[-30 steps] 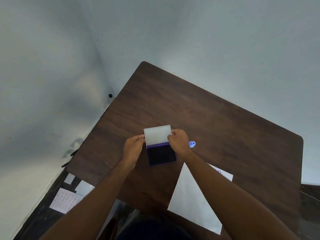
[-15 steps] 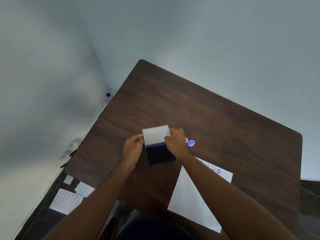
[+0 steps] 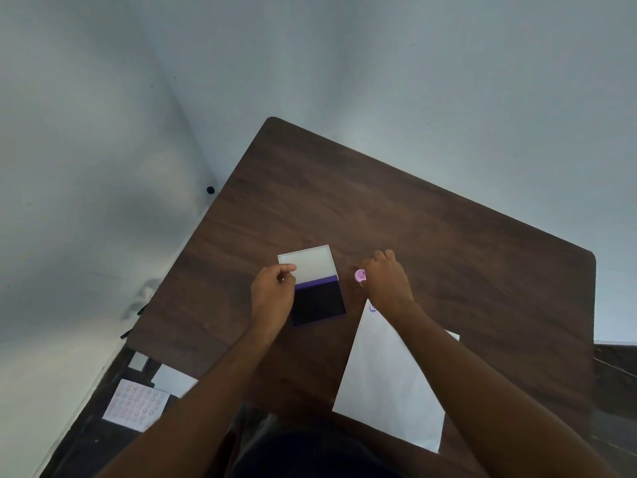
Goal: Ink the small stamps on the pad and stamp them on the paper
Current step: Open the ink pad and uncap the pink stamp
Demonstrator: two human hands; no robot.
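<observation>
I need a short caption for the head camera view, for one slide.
Left hand holds the open ink pad; right hand picks a pink stamp beside the paper.

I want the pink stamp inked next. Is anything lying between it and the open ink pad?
Nothing visible. The pink stamp, at the right hand, sits just right of the ink pad with only bare table between. The lid is open; the left hand holds the pad's left edge.

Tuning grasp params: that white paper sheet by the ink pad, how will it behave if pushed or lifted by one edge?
The paper lies flat and looks thin, so probably floppy: lifted by one edge it would likely sag. It seems light; a push may slide it across the smooth table. The right forearm crosses above it; contact unclear.
</observation>
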